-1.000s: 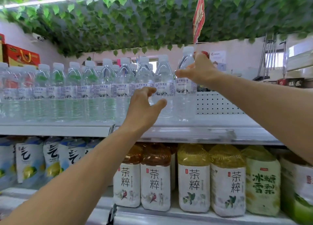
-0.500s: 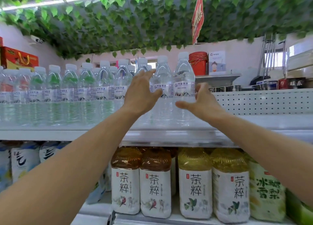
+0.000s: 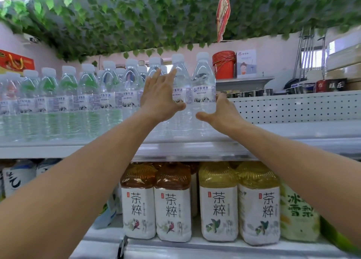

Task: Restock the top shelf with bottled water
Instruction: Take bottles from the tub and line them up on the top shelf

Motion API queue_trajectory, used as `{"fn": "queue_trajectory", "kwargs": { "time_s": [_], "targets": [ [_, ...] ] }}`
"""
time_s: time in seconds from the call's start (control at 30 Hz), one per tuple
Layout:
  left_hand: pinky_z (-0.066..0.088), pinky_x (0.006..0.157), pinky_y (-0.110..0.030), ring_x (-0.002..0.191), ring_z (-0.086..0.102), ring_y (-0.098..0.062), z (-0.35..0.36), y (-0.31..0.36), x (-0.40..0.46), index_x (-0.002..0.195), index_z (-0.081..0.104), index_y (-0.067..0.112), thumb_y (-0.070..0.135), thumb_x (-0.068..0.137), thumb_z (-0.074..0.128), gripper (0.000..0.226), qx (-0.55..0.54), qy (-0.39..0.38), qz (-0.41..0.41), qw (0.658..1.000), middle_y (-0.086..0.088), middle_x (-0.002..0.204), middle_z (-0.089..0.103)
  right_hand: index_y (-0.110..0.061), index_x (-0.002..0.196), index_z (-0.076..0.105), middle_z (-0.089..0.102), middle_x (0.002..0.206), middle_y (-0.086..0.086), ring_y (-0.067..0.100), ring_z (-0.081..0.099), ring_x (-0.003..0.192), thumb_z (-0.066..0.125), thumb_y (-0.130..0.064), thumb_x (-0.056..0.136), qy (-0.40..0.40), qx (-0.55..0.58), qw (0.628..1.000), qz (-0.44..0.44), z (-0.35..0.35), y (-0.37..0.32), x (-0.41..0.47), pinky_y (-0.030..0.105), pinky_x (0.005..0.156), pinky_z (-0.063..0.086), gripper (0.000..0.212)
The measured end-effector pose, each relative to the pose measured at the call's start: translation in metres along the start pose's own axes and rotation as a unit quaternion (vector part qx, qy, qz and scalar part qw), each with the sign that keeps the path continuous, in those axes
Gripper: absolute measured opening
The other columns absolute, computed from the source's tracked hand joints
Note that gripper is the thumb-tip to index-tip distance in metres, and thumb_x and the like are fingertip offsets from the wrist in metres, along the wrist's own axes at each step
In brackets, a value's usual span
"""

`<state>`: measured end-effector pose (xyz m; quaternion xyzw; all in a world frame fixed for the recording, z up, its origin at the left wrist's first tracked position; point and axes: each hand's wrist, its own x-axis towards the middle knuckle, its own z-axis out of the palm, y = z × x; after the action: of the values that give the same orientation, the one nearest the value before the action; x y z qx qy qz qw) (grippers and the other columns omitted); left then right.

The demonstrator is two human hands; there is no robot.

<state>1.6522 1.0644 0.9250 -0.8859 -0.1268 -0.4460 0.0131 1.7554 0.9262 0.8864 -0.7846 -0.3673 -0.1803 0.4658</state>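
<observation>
A row of clear water bottles with white caps fills the left and middle of the top shelf. The rightmost bottle stands upright at the row's end. My left hand is spread flat against the fronts of the bottles just left of it, fingers pointing up. My right hand is open and cups the lower right side of the rightmost bottle, thumb in front and fingertips at its label edge. Neither hand lifts a bottle.
Right of the bottles the top shelf is bare, backed by a white pegboard panel. Large tea bottles fill the shelf below. A red bucket stack stands behind on a further shelf. Green leaves hang overhead.
One second ago my right hand held the rightmost bottle by its neck; it has since let go and dropped to the bottle's lower side. My left hand rose and pressed flat against the row.
</observation>
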Motion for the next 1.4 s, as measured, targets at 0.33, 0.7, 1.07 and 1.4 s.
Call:
{"fn": "queue_trajectory", "kwargs": {
  "time_s": [0.33, 0.7, 1.07, 1.4],
  "targets": [
    [0.008, 0.122, -0.041, 0.151, 0.004, -0.025, 0.008, 0.012, -0.016, 0.157, 0.012, 0.020, 0.034, 0.086, 0.072, 0.093, -0.046, 0.018, -0.026, 0.998, -0.007, 0.162, 0.018, -0.004, 0.148, 0.023, 0.040, 0.149, 0.012, 0.028, 0.042, 0.134, 0.063, -0.031, 0.095, -0.062, -0.044, 0.997, 0.004, -0.011, -0.003, -0.009, 0.033, 0.101, 0.036, 0.071],
    [0.044, 0.099, -0.038, 0.124, 0.048, -0.017, 0.019, 0.067, -0.137, 0.137, 0.049, 0.022, 0.034, 0.090, 0.065, 0.052, -0.167, 0.114, -0.055, 0.978, 0.002, 0.135, 0.051, -0.020, 0.133, 0.050, 0.053, 0.132, -0.002, 0.018, 0.052, 0.119, 0.056, -0.034, 0.095, 0.085, -0.159, 0.969, -0.172, -0.040, 0.023, -0.096, 0.041, 0.093, 0.047, 0.041],
    [0.052, 0.086, -0.040, 0.101, 0.060, -0.013, 0.055, 0.078, -0.304, 0.131, 0.052, 0.027, 0.039, 0.089, 0.066, 0.046, -0.180, -0.139, -0.107, 0.968, 0.009, 0.122, 0.060, -0.022, 0.119, 0.060, 0.060, 0.117, -0.005, 0.016, 0.058, 0.104, 0.058, -0.031, 0.094, -0.054, -0.182, 0.981, -0.037, -0.035, 0.099, -0.270, 0.033, 0.078, 0.045, 0.026],
    [0.054, 0.086, -0.039, 0.087, 0.067, -0.019, 0.125, 0.103, -0.499, 0.121, 0.060, 0.022, 0.032, 0.086, 0.072, 0.038, -0.269, -0.427, -0.215, 0.836, 0.005, 0.105, 0.066, -0.019, 0.101, 0.064, 0.066, 0.098, 0.000, 0.026, 0.063, 0.089, 0.063, -0.031, 0.089, -0.236, -0.170, 0.931, 0.219, -0.020, 0.211, -0.451, 0.043, 0.083, 0.053, 0.017]
  ]
}}
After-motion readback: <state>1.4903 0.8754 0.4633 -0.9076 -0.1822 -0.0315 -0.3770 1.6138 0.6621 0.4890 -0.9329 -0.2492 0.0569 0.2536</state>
